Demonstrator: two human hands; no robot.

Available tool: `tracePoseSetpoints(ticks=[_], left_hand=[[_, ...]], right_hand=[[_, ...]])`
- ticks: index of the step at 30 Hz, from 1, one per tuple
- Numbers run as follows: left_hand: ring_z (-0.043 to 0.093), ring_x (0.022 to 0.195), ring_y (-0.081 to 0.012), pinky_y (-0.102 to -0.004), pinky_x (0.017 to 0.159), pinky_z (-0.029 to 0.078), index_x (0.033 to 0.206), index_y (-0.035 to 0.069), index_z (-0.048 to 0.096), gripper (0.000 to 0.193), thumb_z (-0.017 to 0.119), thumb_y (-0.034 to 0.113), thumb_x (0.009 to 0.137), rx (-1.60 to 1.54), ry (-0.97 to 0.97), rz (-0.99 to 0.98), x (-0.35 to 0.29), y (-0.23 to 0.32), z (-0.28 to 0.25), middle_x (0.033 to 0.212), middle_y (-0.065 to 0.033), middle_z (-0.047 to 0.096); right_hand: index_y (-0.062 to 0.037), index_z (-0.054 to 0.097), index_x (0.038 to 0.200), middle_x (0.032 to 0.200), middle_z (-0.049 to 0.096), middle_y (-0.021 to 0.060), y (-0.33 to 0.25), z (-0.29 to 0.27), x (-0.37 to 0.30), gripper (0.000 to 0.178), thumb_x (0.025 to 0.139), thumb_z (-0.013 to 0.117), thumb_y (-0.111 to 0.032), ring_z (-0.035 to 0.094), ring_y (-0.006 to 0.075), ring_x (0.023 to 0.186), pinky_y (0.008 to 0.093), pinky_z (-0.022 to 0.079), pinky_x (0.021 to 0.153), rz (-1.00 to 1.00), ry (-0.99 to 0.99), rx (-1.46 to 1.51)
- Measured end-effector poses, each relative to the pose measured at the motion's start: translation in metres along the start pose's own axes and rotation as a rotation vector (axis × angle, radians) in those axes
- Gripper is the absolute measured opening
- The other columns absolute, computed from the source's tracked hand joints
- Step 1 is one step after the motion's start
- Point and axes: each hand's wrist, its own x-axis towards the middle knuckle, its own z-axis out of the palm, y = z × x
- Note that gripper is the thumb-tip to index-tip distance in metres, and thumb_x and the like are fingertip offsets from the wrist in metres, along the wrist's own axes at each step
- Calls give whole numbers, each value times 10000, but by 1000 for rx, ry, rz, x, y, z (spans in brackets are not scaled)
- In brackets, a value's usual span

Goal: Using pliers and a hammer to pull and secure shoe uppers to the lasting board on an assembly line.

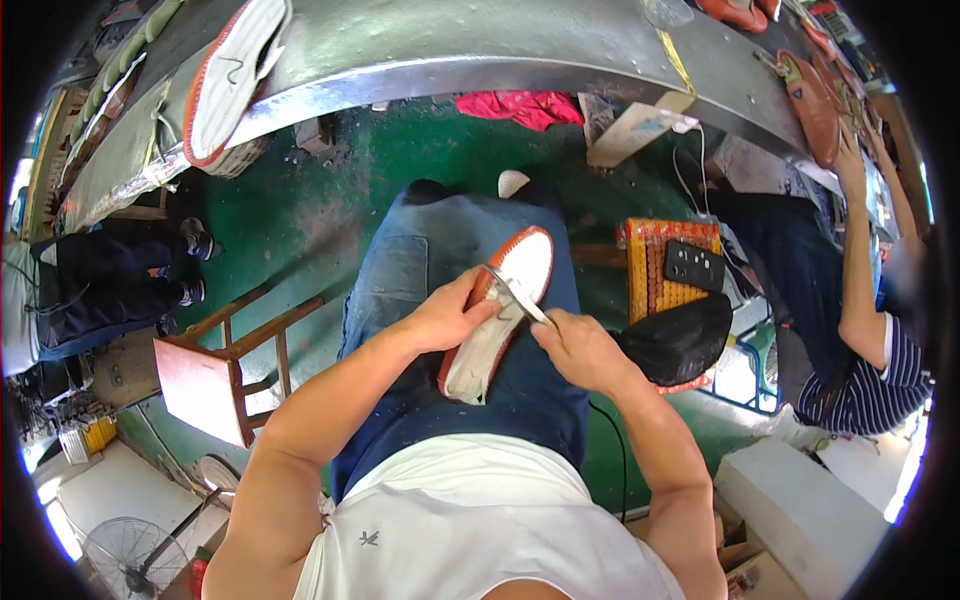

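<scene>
A shoe (523,262) lies bottom up across my lap, its pale underside ringed by a red-brown edge. My left hand (455,312) grips its left side, with the thumb over the underside. Closed in my right hand (580,350) is a slim metal hand tool (515,293). Its shiny shaft crosses the middle of the shoe, and the far end reaches close to my left fingers. The exact kind of tool is not clear. Rough whitish material shows at the shoe's near end.
Ahead is a metal-topped workbench (450,40), with another upturned shoe (225,85) at its left edge. A wooden stool (200,390) stands left. On the right, a beaded seat (650,290) bears a phone (694,265) and black bag (680,340). A co-worker (850,330) handles a brown shoe (812,110).
</scene>
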Motion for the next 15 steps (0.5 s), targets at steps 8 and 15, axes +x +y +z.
tracePoseSetpoints(ticks=[8, 15], left_hand=[[632, 1150, -207, -363, 986, 517, 1427, 11, 495, 567, 729, 194, 945, -521, -241, -151, 15, -3, -15, 1265, -122, 649], [665, 1067, -210, -441, 884, 574, 1429, 91, 505, 551, 731, 249, 952, -565, -271, -219, 14, -11, -12, 1213, -85, 662]], right_hand=[[1, 598, 1030, 968, 686, 268, -26, -15, -49, 326, 1023, 559, -323, 652, 470, 949, 535, 495, 814, 84, -282, -60], [63, 579, 1071, 963, 658, 299, -61, 4, -44, 383, 999, 590, -313, 642, 484, 928, 537, 504, 818, 73, -242, -376]])
